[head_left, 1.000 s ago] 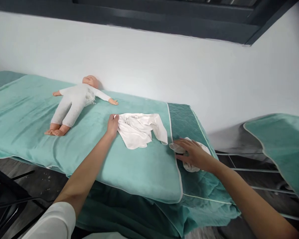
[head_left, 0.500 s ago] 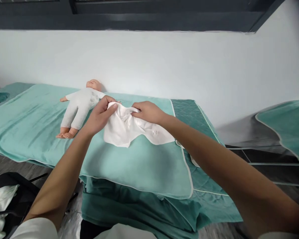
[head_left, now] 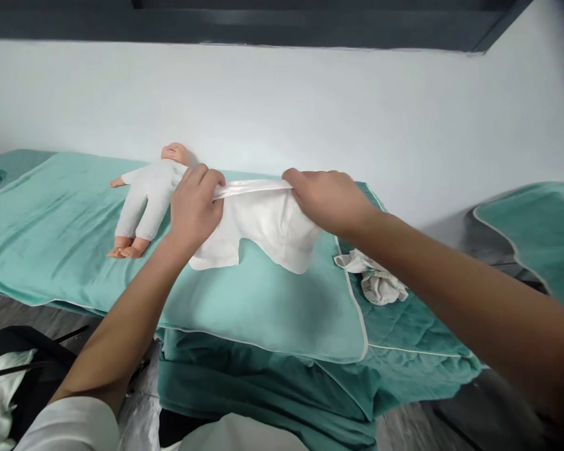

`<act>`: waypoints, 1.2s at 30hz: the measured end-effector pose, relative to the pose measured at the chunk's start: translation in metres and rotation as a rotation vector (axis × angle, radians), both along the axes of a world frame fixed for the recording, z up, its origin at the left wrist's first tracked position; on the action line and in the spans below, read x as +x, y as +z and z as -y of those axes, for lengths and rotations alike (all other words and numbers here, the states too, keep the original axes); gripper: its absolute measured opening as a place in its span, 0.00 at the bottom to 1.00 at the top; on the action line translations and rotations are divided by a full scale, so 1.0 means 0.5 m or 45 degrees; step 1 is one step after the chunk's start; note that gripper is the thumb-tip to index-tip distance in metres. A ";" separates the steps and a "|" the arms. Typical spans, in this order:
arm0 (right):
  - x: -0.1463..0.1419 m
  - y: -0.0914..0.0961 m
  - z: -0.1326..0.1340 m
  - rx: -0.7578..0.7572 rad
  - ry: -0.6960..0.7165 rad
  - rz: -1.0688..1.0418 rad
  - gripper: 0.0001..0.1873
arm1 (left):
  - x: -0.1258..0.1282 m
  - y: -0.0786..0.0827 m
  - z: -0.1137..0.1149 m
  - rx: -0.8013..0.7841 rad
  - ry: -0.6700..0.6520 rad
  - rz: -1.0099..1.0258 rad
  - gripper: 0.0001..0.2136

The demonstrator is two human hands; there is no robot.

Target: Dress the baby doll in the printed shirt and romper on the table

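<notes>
White baby shorts hang over the bed, their waistband stretched into a taut line between my two hands. My left hand is closed around the left end of the band. At the right end, my right hand grips the band with its thumb on top. The two short legs hang below, with an arched gap between them. Left of my left hand, a baby doll in a white suit lies on its back; its far arm is partly hidden by that hand.
A light green sheet covers the bed over a darker quilted cover. A crumpled printed white cloth lies beyond the sheet's right edge. The white wall runs along the back. A black chair with pale cloth stands at lower left.
My hands have moved apart, my right one to the right, pulling the bunched shorts' waistband straight. The printed cloth, mostly hidden before, now shows below my right forearm.
</notes>
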State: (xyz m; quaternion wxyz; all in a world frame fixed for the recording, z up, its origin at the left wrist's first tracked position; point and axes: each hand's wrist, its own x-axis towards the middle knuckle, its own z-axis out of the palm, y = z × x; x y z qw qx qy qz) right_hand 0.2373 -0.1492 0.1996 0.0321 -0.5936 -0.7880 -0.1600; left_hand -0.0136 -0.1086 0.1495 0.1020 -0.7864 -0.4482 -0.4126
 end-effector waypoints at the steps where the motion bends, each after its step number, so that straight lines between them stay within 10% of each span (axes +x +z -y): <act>1: 0.019 0.001 0.006 0.012 -0.065 0.027 0.13 | -0.004 0.003 -0.005 -0.003 -0.017 0.034 0.06; 10: 0.127 -0.025 0.085 0.038 -0.382 -0.333 0.22 | -0.054 0.039 0.024 -0.396 -0.153 0.369 0.08; 17: 0.165 -0.032 0.065 -0.078 -0.559 -0.440 0.20 | -0.077 0.067 0.009 -0.839 0.206 -0.085 0.10; 23: 0.102 -0.156 -0.011 -0.089 -0.485 -0.197 0.22 | 0.004 -0.089 -0.039 -0.653 0.515 -0.365 0.15; 29: -0.058 -0.387 -0.021 0.019 -0.056 -0.540 0.28 | 0.103 -0.297 -0.028 -0.679 0.077 -0.345 0.17; 36: -0.079 -0.440 -0.097 -0.102 -0.485 -0.752 0.33 | 0.112 -0.298 -0.071 -0.773 0.308 -0.343 0.24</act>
